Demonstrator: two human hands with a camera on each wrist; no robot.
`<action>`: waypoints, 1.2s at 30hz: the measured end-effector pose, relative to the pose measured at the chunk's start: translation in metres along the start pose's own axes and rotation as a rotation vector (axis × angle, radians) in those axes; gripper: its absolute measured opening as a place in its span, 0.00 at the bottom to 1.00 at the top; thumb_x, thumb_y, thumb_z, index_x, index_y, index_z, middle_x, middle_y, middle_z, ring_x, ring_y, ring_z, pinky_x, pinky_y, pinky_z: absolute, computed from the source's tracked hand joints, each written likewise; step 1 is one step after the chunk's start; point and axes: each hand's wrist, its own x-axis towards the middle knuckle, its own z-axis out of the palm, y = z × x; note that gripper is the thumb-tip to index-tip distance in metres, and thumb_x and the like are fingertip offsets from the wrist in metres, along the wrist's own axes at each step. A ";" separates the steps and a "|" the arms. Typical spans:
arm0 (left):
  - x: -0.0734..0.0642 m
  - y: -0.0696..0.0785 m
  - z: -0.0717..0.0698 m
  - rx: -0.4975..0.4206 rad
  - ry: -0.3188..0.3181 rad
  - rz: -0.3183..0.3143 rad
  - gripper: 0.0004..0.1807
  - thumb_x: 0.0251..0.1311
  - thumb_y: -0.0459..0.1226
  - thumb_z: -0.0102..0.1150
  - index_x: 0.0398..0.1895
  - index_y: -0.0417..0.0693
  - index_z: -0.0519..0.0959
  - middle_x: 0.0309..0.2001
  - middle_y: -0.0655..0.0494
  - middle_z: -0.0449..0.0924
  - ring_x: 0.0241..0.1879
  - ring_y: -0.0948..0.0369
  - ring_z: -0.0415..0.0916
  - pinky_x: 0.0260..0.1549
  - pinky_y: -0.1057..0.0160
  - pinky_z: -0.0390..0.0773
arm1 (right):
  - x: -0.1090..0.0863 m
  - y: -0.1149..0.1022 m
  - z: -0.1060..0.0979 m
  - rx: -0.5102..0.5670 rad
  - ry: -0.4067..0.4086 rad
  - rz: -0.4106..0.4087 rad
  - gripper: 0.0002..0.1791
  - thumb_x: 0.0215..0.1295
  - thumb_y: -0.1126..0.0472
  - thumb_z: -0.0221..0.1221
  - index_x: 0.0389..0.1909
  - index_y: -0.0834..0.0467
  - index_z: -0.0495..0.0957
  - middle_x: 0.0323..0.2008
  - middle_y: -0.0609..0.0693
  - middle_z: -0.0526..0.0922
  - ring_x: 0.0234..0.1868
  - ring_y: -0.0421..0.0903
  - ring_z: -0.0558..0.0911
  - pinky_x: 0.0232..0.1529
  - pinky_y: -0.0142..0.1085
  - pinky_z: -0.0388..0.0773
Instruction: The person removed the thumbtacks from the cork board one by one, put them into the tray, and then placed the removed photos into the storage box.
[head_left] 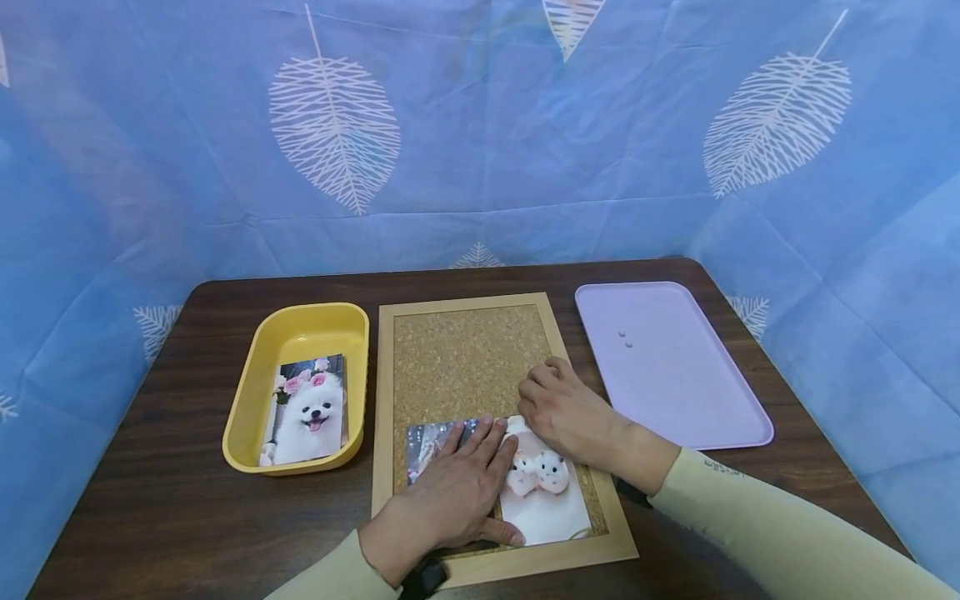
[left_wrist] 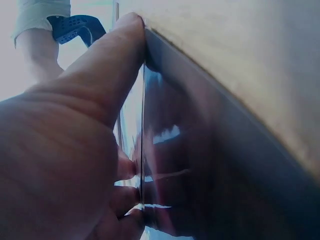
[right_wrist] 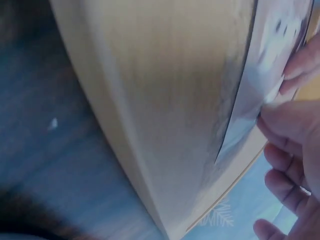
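A hamster photo lies right way up on the cork board, lower centre.
Its long axis runs roughly up-down; the left hand, fingers straight, overlaps its left edge; the right hand curls over its upper part, grip unclear.

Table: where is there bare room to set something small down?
Bare: table left of the yellow tub; the purple tray, right of two tiny pieces; the cork board, above the left photo. Crowded: around the left hand, right hand and right photo.
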 end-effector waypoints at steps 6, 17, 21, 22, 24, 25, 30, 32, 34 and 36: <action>-0.002 0.000 0.001 0.045 0.015 -0.007 0.64 0.54 0.80 0.53 0.85 0.49 0.57 0.85 0.47 0.49 0.85 0.50 0.48 0.80 0.41 0.56 | 0.002 0.003 0.002 0.005 0.017 -0.017 0.09 0.75 0.58 0.61 0.35 0.57 0.84 0.40 0.49 0.80 0.47 0.50 0.76 0.58 0.54 0.77; -0.007 0.001 0.007 0.135 0.050 -0.013 0.66 0.58 0.82 0.44 0.86 0.44 0.53 0.86 0.45 0.48 0.85 0.50 0.46 0.80 0.43 0.55 | 0.002 0.004 0.005 0.013 0.052 -0.016 0.12 0.68 0.51 0.64 0.32 0.56 0.84 0.40 0.50 0.82 0.49 0.52 0.78 0.60 0.55 0.76; -0.008 0.002 0.007 0.125 0.040 -0.022 0.66 0.58 0.82 0.43 0.86 0.44 0.52 0.86 0.45 0.47 0.85 0.50 0.46 0.81 0.43 0.55 | 0.003 0.003 0.006 0.020 0.053 -0.009 0.12 0.67 0.51 0.65 0.31 0.55 0.83 0.40 0.50 0.82 0.49 0.52 0.78 0.59 0.55 0.76; -0.008 0.002 0.007 0.121 0.035 -0.023 0.66 0.58 0.82 0.42 0.86 0.45 0.52 0.86 0.45 0.46 0.85 0.50 0.45 0.81 0.43 0.54 | 0.003 0.003 0.006 0.021 0.054 -0.007 0.12 0.66 0.51 0.65 0.31 0.55 0.84 0.40 0.50 0.82 0.49 0.52 0.78 0.59 0.55 0.76; -0.009 0.002 0.007 0.108 0.021 -0.024 0.65 0.59 0.81 0.40 0.86 0.45 0.50 0.86 0.45 0.44 0.85 0.51 0.43 0.81 0.43 0.52 | 0.003 0.003 0.007 0.022 0.051 -0.004 0.12 0.66 0.51 0.65 0.32 0.55 0.84 0.40 0.50 0.82 0.49 0.52 0.78 0.59 0.55 0.76; -0.009 0.001 0.007 0.104 0.011 -0.025 0.65 0.60 0.81 0.39 0.87 0.45 0.49 0.87 0.45 0.43 0.86 0.51 0.42 0.82 0.43 0.51 | 0.003 0.003 0.007 0.021 0.049 -0.003 0.12 0.66 0.50 0.65 0.32 0.55 0.84 0.40 0.50 0.83 0.49 0.52 0.79 0.59 0.55 0.77; -0.008 0.004 0.004 0.119 -0.024 -0.021 0.64 0.62 0.80 0.37 0.87 0.45 0.47 0.87 0.46 0.41 0.86 0.51 0.39 0.82 0.43 0.50 | 0.000 0.004 0.008 0.031 0.030 0.012 0.12 0.67 0.50 0.65 0.33 0.55 0.84 0.40 0.50 0.83 0.49 0.53 0.79 0.58 0.56 0.77; -0.007 0.006 0.001 0.125 -0.037 -0.025 0.63 0.62 0.80 0.39 0.87 0.45 0.48 0.87 0.46 0.42 0.86 0.51 0.40 0.82 0.44 0.52 | 0.000 0.005 0.008 0.043 0.022 0.021 0.11 0.66 0.50 0.66 0.32 0.54 0.84 0.40 0.50 0.83 0.49 0.53 0.79 0.58 0.55 0.77; -0.006 0.008 -0.001 0.128 -0.053 -0.028 0.62 0.63 0.79 0.40 0.87 0.45 0.49 0.87 0.46 0.42 0.86 0.51 0.40 0.81 0.45 0.54 | 0.000 0.005 0.008 0.057 0.021 0.028 0.11 0.66 0.51 0.66 0.32 0.54 0.83 0.39 0.50 0.83 0.48 0.53 0.78 0.58 0.56 0.77; -0.007 0.007 -0.003 0.106 -0.069 -0.037 0.60 0.64 0.77 0.42 0.87 0.46 0.49 0.87 0.48 0.42 0.86 0.52 0.39 0.81 0.45 0.54 | 0.001 0.006 0.009 0.071 0.022 0.031 0.11 0.67 0.51 0.66 0.31 0.54 0.83 0.39 0.50 0.82 0.48 0.53 0.78 0.58 0.56 0.77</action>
